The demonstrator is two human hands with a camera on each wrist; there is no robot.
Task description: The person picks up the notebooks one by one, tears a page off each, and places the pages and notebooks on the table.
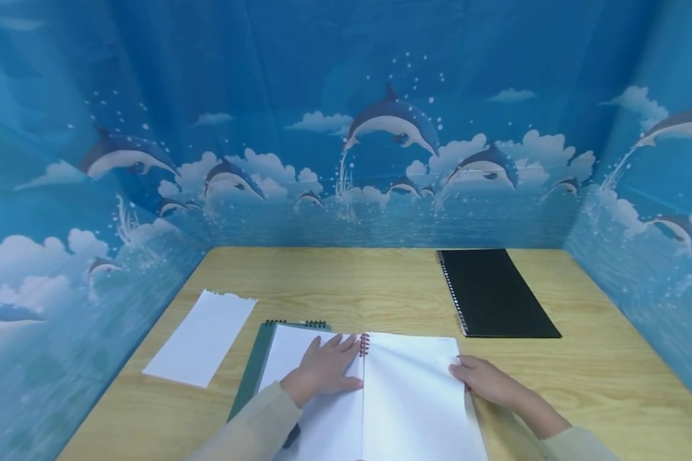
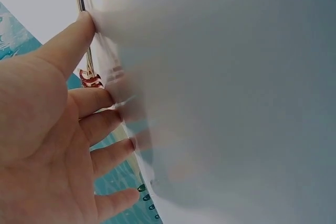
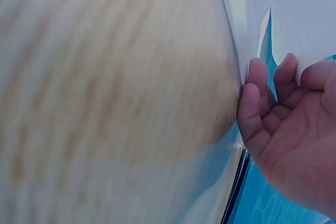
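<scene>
An open white notebook (image 1: pixel 415 397) with a short reddish spiral (image 1: pixel 364 344) lies at the table's front. My left hand (image 1: pixel 329 368) rests on its left page (image 1: pixel 323 422), fingers spread, thumb by the spine; the left wrist view shows those fingers straight against the paper. At the right edge of the notebook, my right hand (image 1: pixel 490 383) pinches the right page (image 1: pixel 421 365) between thumb and fingers. That page bows slightly upward. A green spiral notebook (image 1: pixel 249 378) sits partly under the white one, mostly hidden.
A loose white sheet (image 1: pixel 204 339) with a torn top edge lies at the left of the wooden table (image 1: pixel 346 275). Back right is a black spiral notebook (image 1: pixel 496 291). Dolphin-printed blue curtains (image 1: pixel 300 77) enclose the back and sides.
</scene>
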